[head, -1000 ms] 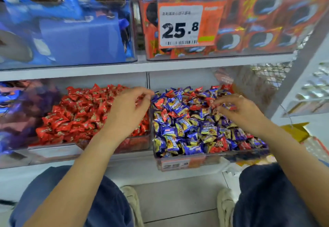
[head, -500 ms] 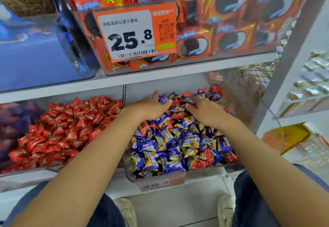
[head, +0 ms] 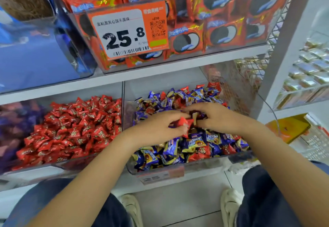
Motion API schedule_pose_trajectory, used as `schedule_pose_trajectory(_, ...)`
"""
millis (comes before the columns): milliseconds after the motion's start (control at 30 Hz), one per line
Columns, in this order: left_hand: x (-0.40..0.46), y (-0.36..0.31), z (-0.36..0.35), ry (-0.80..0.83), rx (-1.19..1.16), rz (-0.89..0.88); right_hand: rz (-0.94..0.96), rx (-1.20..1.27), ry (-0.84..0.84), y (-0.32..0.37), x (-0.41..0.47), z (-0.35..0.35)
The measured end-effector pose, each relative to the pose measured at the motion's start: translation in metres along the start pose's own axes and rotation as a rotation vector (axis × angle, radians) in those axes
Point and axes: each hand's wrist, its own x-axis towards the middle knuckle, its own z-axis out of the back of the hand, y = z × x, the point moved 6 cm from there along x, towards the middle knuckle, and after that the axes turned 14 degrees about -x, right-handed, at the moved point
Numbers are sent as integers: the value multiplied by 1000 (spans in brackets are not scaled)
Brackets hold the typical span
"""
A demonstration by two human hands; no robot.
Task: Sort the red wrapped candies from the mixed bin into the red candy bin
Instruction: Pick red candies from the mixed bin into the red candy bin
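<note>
Over the mixed bin (head: 178,169) on the right, the left hand (head: 160,130) pinches a red wrapped candy (head: 183,122) while the right hand (head: 216,118) curls its fingers into the pile beside it, its hold unclear; light, crinkly and likely slippery, the candy is best gripped across its body, then carried left to the red candy bin (head: 58,165).

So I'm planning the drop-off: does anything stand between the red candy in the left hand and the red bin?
Only the clear divider wall between the two bins. The left hand grips a red candy over the mixed bin; the red candy bin lies directly left, open-topped.
</note>
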Motion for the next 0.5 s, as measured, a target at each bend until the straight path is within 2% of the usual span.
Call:
schedule_pose_trajectory(133,-18,2,-7,-10,203,63,-36,-2,-15,-18,-25,10)
schedule_pose_trajectory(233,-28,-2,6,-247,85,-9,-94,-28,-86,-30,-36,19)
schedule_pose_trajectory(333,-34,-7,18,-498,69,-62,-137,-90,-182,-38,-39,26)
schedule_pose_trajectory(400,-30,-18,7,-462,99,-66,-164,-90,-251,-38,-39,29)
schedule_pose_trajectory(500,-15,-28,-28,-273,302,-28,-196,-74,-354,-37,-32,31)
